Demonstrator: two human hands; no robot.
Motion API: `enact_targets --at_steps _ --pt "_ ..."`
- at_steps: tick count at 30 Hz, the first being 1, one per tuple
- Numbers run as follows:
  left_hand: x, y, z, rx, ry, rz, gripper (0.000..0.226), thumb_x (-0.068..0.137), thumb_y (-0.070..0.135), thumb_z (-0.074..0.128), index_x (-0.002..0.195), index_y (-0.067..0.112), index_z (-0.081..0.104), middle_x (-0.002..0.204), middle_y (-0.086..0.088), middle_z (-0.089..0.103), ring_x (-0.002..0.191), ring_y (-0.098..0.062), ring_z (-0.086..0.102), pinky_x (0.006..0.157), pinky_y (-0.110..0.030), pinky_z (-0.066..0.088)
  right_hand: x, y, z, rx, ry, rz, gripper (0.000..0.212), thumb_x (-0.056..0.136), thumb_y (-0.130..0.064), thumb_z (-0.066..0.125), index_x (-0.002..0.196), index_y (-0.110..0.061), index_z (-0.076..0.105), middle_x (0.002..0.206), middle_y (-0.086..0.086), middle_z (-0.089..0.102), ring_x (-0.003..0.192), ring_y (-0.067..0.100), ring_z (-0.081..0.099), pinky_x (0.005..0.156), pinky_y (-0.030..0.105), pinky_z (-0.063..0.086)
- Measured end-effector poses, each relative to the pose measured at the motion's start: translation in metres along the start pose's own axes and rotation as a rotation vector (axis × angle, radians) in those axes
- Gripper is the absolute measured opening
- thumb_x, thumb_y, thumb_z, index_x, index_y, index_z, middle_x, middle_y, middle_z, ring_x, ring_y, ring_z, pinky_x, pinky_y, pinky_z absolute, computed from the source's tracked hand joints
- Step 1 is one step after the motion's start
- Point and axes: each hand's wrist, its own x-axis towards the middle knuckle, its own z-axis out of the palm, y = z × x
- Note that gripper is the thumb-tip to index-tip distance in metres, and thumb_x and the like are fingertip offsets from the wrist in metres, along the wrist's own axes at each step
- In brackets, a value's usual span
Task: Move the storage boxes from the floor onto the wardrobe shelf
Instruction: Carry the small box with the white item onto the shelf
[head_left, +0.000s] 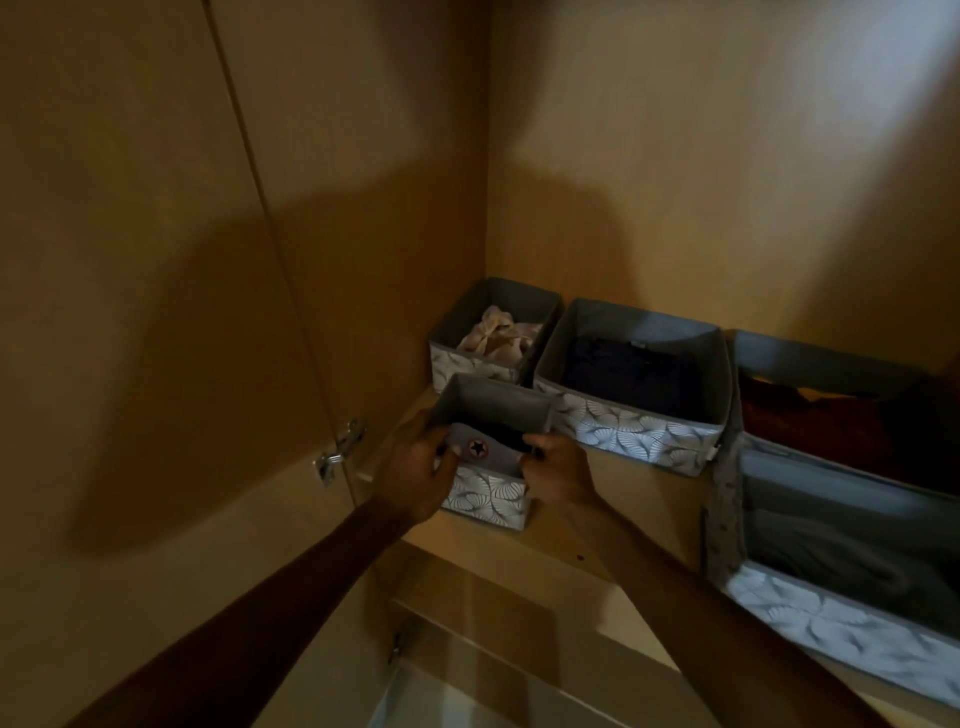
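a small soft fabric box (488, 496), leaf-printed, is gripped at its rim by curled fingers of the left hand (415, 470) and right hand (558, 473) on the smooth wooden wardrobe shelf (587, 530), beside matching rectangular boxes (634, 415).
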Motion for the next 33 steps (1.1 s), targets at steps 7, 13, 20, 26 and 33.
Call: enact_targets --at_steps 7,13,20,26,33 --pt "-0.023 -0.024 -0.012 0.239 0.06 0.057 0.063 0.094 0.055 0.028 0.136 0.016 0.054 0.147 -0.015 0.047 0.139 -0.034 0.038 0.114 -0.046 0.028 0.011 -0.016 0.033 0.051 -0.027 0.005 0.046 0.09 -0.015 0.059 0.135 -0.008 0.052 0.137 0.013 0.055 0.125 0.026 0.053 0.105 0.04 0.045" --pt "-0.017 -0.045 -0.019 0.25 -0.104 0.032 0.089 0.083 0.076 0.008 0.153 0.022 0.024 0.163 -0.008 0.013 0.15 -0.03 0.002 0.118 -0.039 -0.003 0.019 -0.026 0.048 0.136 -0.058 0.032 0.051 0.091 -0.017 0.06 0.14 -0.009 0.045 0.141 0.012 0.051 0.123 0.025 0.054 0.101 0.039 0.048" --pt "-0.002 -0.064 -0.022 0.186 -0.165 0.005 0.101 0.073 0.086 0.007 0.154 0.026 0.013 0.164 -0.004 -0.001 0.15 -0.025 -0.009 0.119 -0.044 -0.001 0.03 -0.026 0.057 0.179 -0.09 -0.009 0.049 0.088 -0.021 0.065 0.135 -0.014 0.053 0.13 0.012 0.06 0.112 0.025 0.061 0.091 0.047 0.054" --pt "0.0 -0.066 -0.026 0.1 -0.177 -0.004 0.11 0.065 0.092 0.006 0.154 0.027 0.014 0.164 -0.002 -0.003 0.15 -0.023 -0.01 0.118 -0.042 -0.001 0.028 -0.027 0.06 0.212 -0.09 -0.03 0.045 0.09 -0.02 0.064 0.134 -0.014 0.054 0.126 0.011 0.061 0.109 0.025 0.063 0.09 0.047 0.055" --pt "0.006 -0.081 -0.025 0.079 -0.135 -0.014 0.076 0.086 0.073 0.03 0.15 0.033 0.026 0.163 0.001 0.012 0.151 -0.022 0.002 0.12 -0.05 0.012 0.027 -0.024 0.06 0.206 -0.124 -0.056 0.05 0.09 -0.028 0.064 0.137 -0.019 0.05 0.128 0.01 0.062 0.109 0.029 0.063 0.091 0.048 0.054"
